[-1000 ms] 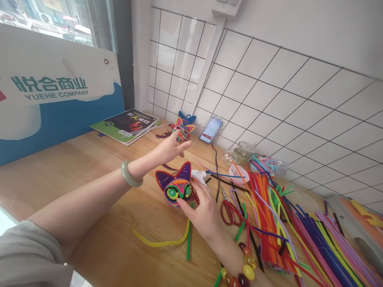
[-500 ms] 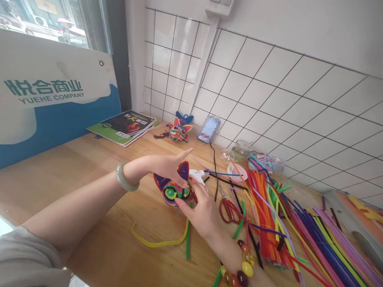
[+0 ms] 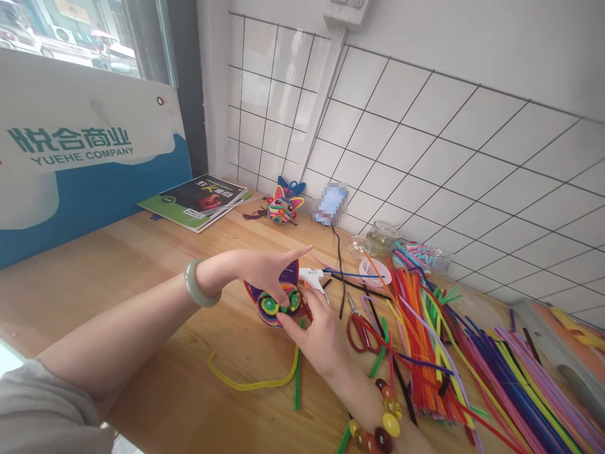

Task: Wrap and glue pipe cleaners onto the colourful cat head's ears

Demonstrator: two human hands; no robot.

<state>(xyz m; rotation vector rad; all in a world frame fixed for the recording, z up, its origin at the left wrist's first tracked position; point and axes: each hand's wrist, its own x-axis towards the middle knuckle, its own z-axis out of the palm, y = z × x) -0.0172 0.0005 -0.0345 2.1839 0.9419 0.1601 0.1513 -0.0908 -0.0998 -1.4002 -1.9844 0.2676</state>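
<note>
A colourful pipe-cleaner animal head (image 3: 278, 304) with green-and-yellow eyes and dark purple ears is between my hands, above the tabletop. My left hand (image 3: 265, 272) reaches over it from the left, its thumb bent down onto the face between the eyes. One finger stretches out to the right past the ear; the remaining fingers are hidden. On the right side my right hand (image 3: 317, 328) grips the head, thumb at the lower front and fingers at its edge. A bent yellow pipe cleaner (image 3: 250, 386) and a green one (image 3: 297, 384) lie in front.
Behind my right hand lies a white glue gun (image 3: 312, 275). Red-handled scissors (image 3: 363, 333) and bundles of pipe cleaners (image 3: 420, 340) cover the right side. Farther back are a finished animal head (image 3: 282, 210), a phone (image 3: 331, 205), a pink bowl (image 3: 375, 272) and a booklet (image 3: 198, 202).
My left hand has shifted slightly down, and its thumb has moved from near the right eye to the middle of the face. My right hand stays where it was.
</note>
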